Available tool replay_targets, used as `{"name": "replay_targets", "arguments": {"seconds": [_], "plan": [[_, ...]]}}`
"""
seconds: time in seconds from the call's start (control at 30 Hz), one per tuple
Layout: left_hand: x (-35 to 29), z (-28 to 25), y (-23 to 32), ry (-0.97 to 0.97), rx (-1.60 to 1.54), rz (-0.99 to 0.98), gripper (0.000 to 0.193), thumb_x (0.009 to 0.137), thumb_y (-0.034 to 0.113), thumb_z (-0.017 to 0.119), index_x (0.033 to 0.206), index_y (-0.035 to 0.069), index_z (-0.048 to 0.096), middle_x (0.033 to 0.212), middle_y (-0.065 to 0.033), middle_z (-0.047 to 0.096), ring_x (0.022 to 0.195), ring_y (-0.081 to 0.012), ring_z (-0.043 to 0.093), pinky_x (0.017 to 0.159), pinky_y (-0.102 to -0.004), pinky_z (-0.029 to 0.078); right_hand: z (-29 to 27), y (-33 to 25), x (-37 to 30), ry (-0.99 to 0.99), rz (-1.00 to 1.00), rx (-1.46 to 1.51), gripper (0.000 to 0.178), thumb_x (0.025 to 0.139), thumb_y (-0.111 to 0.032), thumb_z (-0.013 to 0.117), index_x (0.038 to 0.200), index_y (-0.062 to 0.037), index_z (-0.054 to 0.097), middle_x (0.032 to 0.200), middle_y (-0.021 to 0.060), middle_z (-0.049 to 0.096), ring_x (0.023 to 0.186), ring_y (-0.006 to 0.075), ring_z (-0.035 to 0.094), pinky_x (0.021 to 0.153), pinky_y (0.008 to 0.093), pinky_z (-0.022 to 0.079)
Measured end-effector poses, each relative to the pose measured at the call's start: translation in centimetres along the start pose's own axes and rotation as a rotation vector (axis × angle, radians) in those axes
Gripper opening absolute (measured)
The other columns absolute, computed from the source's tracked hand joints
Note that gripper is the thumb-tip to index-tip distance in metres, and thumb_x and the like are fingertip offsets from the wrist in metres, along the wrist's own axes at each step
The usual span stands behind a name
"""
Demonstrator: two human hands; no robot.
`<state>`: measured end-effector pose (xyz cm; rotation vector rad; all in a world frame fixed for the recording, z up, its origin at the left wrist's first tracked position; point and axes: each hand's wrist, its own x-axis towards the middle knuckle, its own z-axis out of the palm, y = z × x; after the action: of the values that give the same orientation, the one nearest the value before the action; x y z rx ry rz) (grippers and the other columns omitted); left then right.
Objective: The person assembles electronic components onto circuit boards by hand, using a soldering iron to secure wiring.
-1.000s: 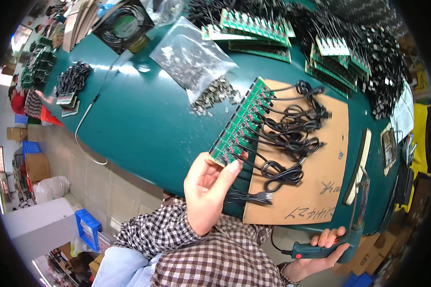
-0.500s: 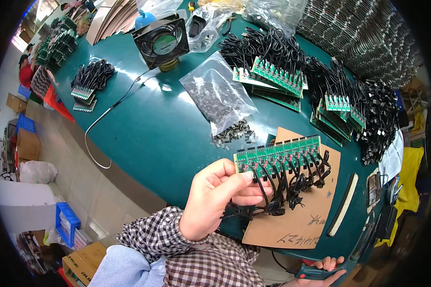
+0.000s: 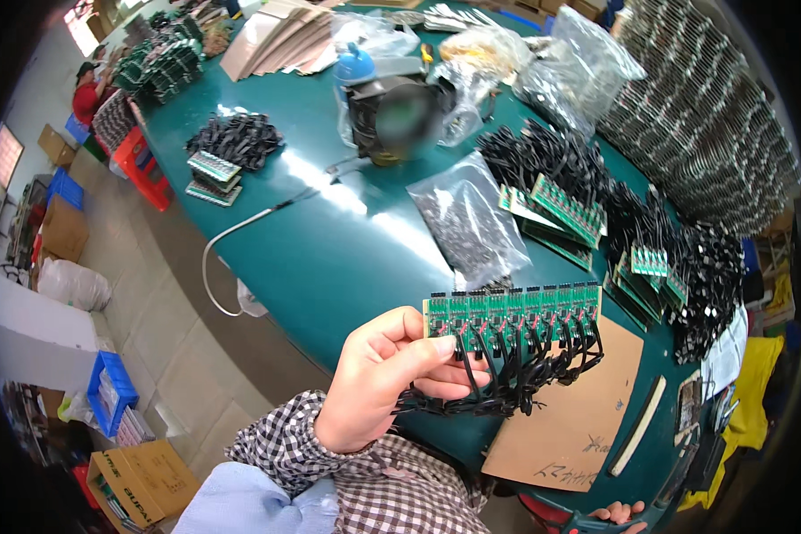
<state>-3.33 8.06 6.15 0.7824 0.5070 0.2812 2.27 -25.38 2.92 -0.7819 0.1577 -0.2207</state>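
Clamping a green circuit-board strip [image 3: 507, 307] by its left end between the thumb and fingers of the left hand [image 3: 387, 369], holding it over a green table [image 3: 303, 267], partly in front of a brown cardboard sheet [image 3: 587, 427], and trailing black cables [image 3: 525, 383] from its lower edge. Gripping a teal soldering gun [image 3: 657, 514] in the right hand [image 3: 618, 513], well apart from the left and cropped by the lower edge. Facing, farther out, a clear plastic bag [image 3: 472, 218], piled cabled boards [image 3: 570, 214] and a blurred black fan [image 3: 396, 120].
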Motion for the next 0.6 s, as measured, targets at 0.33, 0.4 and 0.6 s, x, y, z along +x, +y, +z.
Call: {"name": "replay_targets", "arguments": {"seconds": [0.33, 0.4, 0.6], "plan": [[-4.1, -8.7, 10.1, 0.295, 0.224, 0.550, 0.017, 0.079, 0.019, 0.054, 0.080, 0.002, 0.050, 0.072, -0.0137, 0.061, 0.059, -0.0166, 0.061, 0.050, -0.0219, 0.048, 0.1, -0.1, -0.1, -0.168, 0.134, 0.112, 0.029, 0.084, -0.029, 0.054, 0.096, -0.0027, 0.050, 0.074, 0.0060, 0.053, 0.067, 0.0147, 0.054, 0.060, 0.0257, 0.050], [-4.3, -11.6, 13.7, 0.409, 0.169, 0.649, 0.016, 0.079, 0.020, 0.053, 0.077, 0.005, 0.051, 0.066, -0.0084, 0.058, 0.056, -0.0125, 0.057, 0.052, -0.0219, 0.046, 0.4, 0.1, -0.1, -0.157, 0.139, 0.058, 0.030, 0.083, -0.029, 0.056, 0.096, -0.0023, 0.052, 0.074, 0.0059, 0.053, 0.069, 0.0136, 0.054, 0.060, 0.0243, 0.049], [-1.3, -22.4, 24.1, 0.459, 0.276, 0.673, 0.011, 0.079, 0.015, 0.056, 0.075, 0.005, 0.055, 0.067, -0.0022, 0.057, 0.061, -0.0108, 0.055, 0.057, -0.0220, 0.043, 1.7, 0.8, -0.1, -0.141, 0.123, 0.016, 0.032, 0.083, -0.031, 0.056, 0.096, -0.0023, 0.053, 0.077, 0.0061, 0.054, 0.070, 0.0139, 0.054, 0.060, 0.0233, 0.048]]}}
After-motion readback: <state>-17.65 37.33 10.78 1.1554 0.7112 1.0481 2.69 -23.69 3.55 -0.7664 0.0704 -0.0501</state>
